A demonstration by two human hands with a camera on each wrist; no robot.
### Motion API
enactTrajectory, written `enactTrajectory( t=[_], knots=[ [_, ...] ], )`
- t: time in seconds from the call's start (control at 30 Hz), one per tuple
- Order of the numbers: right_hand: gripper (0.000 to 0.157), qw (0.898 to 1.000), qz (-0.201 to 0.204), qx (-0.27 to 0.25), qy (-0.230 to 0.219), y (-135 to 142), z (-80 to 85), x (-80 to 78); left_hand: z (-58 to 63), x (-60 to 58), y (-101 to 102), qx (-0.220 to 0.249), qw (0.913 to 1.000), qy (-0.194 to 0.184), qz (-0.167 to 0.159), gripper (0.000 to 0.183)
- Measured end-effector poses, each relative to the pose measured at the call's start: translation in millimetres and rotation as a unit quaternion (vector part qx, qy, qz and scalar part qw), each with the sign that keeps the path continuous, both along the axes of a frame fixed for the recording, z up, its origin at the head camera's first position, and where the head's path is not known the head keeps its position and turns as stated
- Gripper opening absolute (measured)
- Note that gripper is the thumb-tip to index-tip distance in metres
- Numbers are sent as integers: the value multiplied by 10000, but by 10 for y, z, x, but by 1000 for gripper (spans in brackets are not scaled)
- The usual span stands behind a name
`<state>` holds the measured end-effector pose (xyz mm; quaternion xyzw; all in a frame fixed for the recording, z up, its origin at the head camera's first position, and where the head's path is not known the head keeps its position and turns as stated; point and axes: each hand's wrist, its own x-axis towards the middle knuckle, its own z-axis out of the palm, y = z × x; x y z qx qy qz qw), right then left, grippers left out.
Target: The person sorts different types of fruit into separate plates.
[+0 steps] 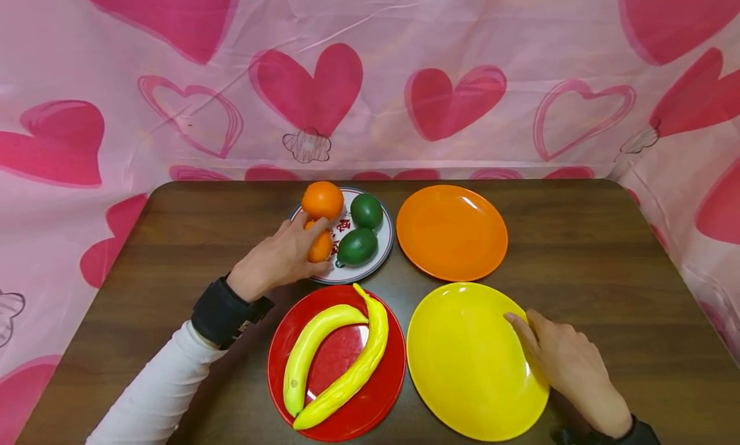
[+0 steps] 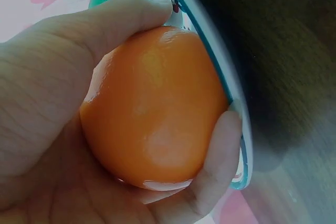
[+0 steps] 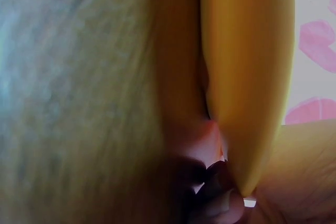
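Observation:
My left hand (image 1: 283,252) grips an orange (image 1: 320,244) at the left side of a white plate (image 1: 386,251); in the left wrist view thumb and fingers curl round the orange (image 2: 155,108). Another orange (image 1: 322,200) lies just beyond it, and two green lemon-shaped fruits (image 1: 358,246) lie on the plate's right half. My right hand (image 1: 569,358) holds the right rim of a yellow plate (image 1: 468,361), thumb over its top. Seen from the right wrist, the yellow plate (image 3: 249,66) stands edge-on, with fingertips (image 3: 231,208) against its underside.
Two yellow bananas (image 1: 370,361) lie on a red plate (image 1: 277,368) at the front, left of the yellow plate. An orange plate (image 1: 453,233) sits behind the yellow one. The brown wooden table (image 1: 613,259) meets a pink heart-patterned cloth (image 1: 381,21) at its back and sides.

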<state>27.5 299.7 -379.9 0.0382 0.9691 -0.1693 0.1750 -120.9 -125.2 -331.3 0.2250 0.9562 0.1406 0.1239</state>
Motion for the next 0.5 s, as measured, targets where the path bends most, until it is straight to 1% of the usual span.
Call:
enactTrajectory(
  t=[0.1,0.3,0.4,0.5],
  knots=[
    [60,10000,-25,14,-64,-4,2,3,23,19,8,-13,10000,16,-29,82],
    [61,9999,-32,30,-102,1,7,-1,96,93,37,-26,9999,121,14,83],
    [61,9999,-23,22,-98,8,10,-2,175,143,74,60,9998,180,-7,84],
    [61,9999,-19,22,-99,15,13,-6,286,203,147,205,9994,218,-157,83]
  ],
)
